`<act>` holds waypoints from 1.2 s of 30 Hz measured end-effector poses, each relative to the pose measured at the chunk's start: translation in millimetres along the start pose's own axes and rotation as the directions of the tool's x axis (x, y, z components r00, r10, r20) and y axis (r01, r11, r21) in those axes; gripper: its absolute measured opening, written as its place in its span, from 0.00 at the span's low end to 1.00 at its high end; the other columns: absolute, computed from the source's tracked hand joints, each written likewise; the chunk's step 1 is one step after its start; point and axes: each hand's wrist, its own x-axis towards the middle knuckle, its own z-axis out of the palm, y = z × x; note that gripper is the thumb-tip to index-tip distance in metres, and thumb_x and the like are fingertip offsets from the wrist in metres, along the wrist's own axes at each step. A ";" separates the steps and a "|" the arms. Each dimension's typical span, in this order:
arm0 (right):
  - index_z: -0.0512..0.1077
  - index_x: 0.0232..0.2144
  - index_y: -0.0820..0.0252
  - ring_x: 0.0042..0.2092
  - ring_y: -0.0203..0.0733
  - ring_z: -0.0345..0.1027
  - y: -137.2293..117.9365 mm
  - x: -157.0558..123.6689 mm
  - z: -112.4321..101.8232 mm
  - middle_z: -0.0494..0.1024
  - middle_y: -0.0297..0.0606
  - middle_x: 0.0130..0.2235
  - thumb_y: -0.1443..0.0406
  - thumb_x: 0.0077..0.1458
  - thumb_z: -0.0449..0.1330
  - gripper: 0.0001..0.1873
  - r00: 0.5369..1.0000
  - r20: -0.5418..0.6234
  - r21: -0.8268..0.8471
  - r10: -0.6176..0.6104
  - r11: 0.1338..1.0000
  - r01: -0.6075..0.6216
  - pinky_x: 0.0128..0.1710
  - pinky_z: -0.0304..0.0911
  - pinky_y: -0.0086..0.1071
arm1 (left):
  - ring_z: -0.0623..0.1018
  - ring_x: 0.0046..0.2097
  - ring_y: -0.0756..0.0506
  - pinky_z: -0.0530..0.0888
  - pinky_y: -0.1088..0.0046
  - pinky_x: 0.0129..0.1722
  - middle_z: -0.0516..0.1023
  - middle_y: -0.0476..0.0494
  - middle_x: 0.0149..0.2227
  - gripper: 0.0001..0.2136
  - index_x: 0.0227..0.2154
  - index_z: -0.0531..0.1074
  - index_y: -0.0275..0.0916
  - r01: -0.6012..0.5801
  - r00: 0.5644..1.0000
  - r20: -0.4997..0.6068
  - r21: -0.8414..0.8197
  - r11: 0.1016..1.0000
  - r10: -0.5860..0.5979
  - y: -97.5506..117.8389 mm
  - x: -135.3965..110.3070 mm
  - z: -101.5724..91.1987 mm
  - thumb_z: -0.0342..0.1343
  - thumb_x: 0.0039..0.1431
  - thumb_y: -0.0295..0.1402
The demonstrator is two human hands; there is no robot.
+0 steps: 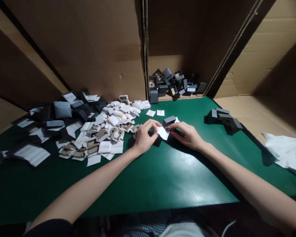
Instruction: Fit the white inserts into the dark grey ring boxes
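Note:
My left hand [146, 135] pinches the left side of a small white paper piece [163, 133], thumb and forefinger closed on it. On the other side my right hand [186, 133] has its fingers closed at the paper's right edge; a small dark bit shows at those fingertips, too small to name. Just behind the fingers stands a small dark grey box [169, 121], with some white showing at its right. Two flat white cards [160, 113] lie on the green table [162, 177] a little farther back.
To the left spreads a heap of white folded papers and card inserts [113, 120], with dark boxes [62, 109] beyond it. Several small boxes [176, 82] fill a cardboard compartment at the back. More dark boxes [224, 117] and a crumpled white sheet [286, 149] lie right. Cardboard walls [101, 42] rise behind.

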 end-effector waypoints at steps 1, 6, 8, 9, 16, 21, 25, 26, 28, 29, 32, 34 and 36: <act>0.68 0.44 0.56 0.42 0.41 0.72 -0.5 -0.2 0.3 0.78 0.39 0.42 0.68 0.58 0.55 0.11 1.000 0.002 0.010 -0.006 1.000 0.006 0.41 0.69 0.36 | 0.75 0.44 0.47 0.71 0.70 0.42 0.74 0.46 0.39 0.10 0.24 0.61 0.38 -0.006 1.000 0.007 -0.003 1.000 0.007 0.0 -0.1 0.0 0.51 0.49 0.17; 0.67 0.44 0.56 0.40 0.41 0.72 -3.7 0.1 1.0 0.78 0.40 0.41 0.67 0.57 0.58 0.12 0.998 0.017 0.029 -0.058 0.998 0.057 0.40 0.69 0.36 | 0.74 0.46 0.47 0.70 0.69 0.44 0.73 0.45 0.41 0.09 0.24 0.62 0.38 -0.013 1.000 0.028 -0.006 1.000 0.013 1.8 0.6 -0.1 0.52 0.49 0.17; 0.68 0.42 0.56 0.40 0.41 0.72 -4.5 0.8 1.1 0.78 0.40 0.40 0.68 0.57 0.57 0.09 0.995 0.013 0.006 -0.097 0.995 0.097 0.40 0.69 0.37 | 0.74 0.46 0.47 0.71 0.70 0.43 0.72 0.44 0.43 0.08 0.24 0.62 0.37 -0.006 1.000 0.030 -0.017 1.000 0.006 1.8 0.7 -0.1 0.53 0.49 0.18; 0.68 0.41 0.57 0.40 0.41 0.72 -4.7 1.2 1.2 0.78 0.40 0.39 0.69 0.58 0.57 0.08 0.993 0.012 -0.003 -0.115 0.993 0.115 0.40 0.68 0.37 | 0.74 0.46 0.47 0.72 0.71 0.42 0.71 0.44 0.43 0.08 0.25 0.62 0.37 -0.002 0.999 0.032 -0.025 1.000 0.003 1.3 0.6 0.1 0.53 0.50 0.19; 0.69 0.37 0.57 0.38 0.40 0.71 -5.9 2.0 0.8 0.78 0.39 0.36 0.70 0.58 0.55 0.05 0.994 -0.007 0.030 -0.112 0.993 0.112 0.37 0.67 0.34 | 0.72 0.53 0.45 0.74 0.68 0.47 0.67 0.40 0.54 0.21 0.49 0.62 0.41 0.036 0.995 0.096 -0.035 0.999 -0.033 -6.7 0.1 4.3 0.57 0.53 0.26; 0.69 0.35 0.58 0.34 0.37 0.71 -9.1 1.7 -1.2 0.78 0.37 0.33 0.69 0.57 0.55 0.03 0.999 -0.030 0.106 -0.024 0.994 0.027 0.33 0.67 0.30 | 0.66 0.60 0.40 0.69 0.60 0.56 0.60 0.39 0.61 0.33 0.59 0.51 0.46 0.066 0.968 0.240 0.030 0.997 -0.071 -2.6 -0.2 2.4 0.60 0.53 0.33; 0.72 0.33 0.58 0.33 0.37 0.71 -9.7 2.0 -0.7 0.78 0.36 0.32 0.68 0.56 0.57 0.03 0.998 -0.024 0.198 0.055 0.979 -0.049 0.34 0.66 0.30 | 0.65 0.60 0.38 0.67 0.58 0.57 0.59 0.39 0.62 0.38 0.61 0.48 0.46 0.082 0.949 0.298 0.067 0.994 -0.099 -2.1 -0.8 1.0 0.63 0.50 0.35; 0.72 0.33 0.58 0.34 0.37 0.72 -9.6 2.0 -0.5 0.78 0.36 0.32 0.68 0.56 0.57 0.04 0.997 -0.015 0.224 0.076 0.972 -0.071 0.35 0.66 0.30 | 0.65 0.60 0.37 0.67 0.57 0.57 0.59 0.39 0.62 0.40 0.62 0.47 0.46 0.077 0.947 0.306 0.075 0.994 -0.096 -3.3 -1.0 1.1 0.64 0.49 0.35; 0.74 0.32 0.58 0.35 0.38 0.72 -9.6 2.2 -0.4 0.79 0.36 0.33 0.69 0.56 0.56 0.06 0.994 0.004 0.279 0.111 0.954 -0.107 0.37 0.66 0.32 | 0.65 0.60 0.37 0.67 0.57 0.57 0.60 0.38 0.62 0.44 0.63 0.45 0.46 0.053 0.948 0.309 0.089 0.995 -0.078 -6.1 -1.4 1.7 0.65 0.46 0.35; 0.74 0.32 0.58 0.36 0.39 0.72 -9.9 2.3 -0.7 0.79 0.36 0.33 0.68 0.56 0.56 0.06 0.992 0.013 0.305 0.124 0.944 -0.122 0.38 0.66 0.32 | 0.65 0.60 0.37 0.67 0.57 0.57 0.60 0.38 0.62 0.45 0.63 0.44 0.46 0.038 0.950 0.307 0.094 0.995 -0.066 -7.3 -1.5 2.0 0.65 0.46 0.34; 0.76 0.33 0.58 0.37 0.39 0.72 -11.9 3.2 -2.5 0.79 0.37 0.35 0.66 0.56 0.57 0.06 0.982 0.022 0.378 0.186 0.908 -0.180 0.40 0.66 0.34 | 0.66 0.60 0.37 0.68 0.57 0.56 0.61 0.38 0.61 0.44 0.63 0.44 0.45 0.028 0.950 0.306 0.115 0.993 -0.062 -8.3 -1.6 2.7 0.64 0.47 0.35; 0.76 0.33 0.57 0.37 0.39 0.72 -13.8 4.2 -3.7 0.79 0.37 0.35 0.64 0.55 0.60 0.05 0.965 0.005 0.442 0.262 0.865 -0.237 0.40 0.66 0.33 | 0.66 0.59 0.37 0.69 0.57 0.55 0.62 0.38 0.60 0.42 0.63 0.45 0.45 0.061 0.947 0.304 0.137 0.989 -0.101 -7.1 -1.6 2.9 0.63 0.50 0.36; 0.75 0.32 0.57 0.37 0.38 0.71 -15.1 5.1 -4.2 0.77 0.36 0.34 0.63 0.51 0.64 0.06 0.937 -0.023 0.539 0.348 0.794 -0.281 0.38 0.67 0.32 | 0.68 0.58 0.37 0.70 0.57 0.54 0.63 0.38 0.59 0.41 0.64 0.45 0.45 0.092 0.946 0.299 0.129 0.987 -0.127 -5.7 -1.7 3.0 0.62 0.51 0.37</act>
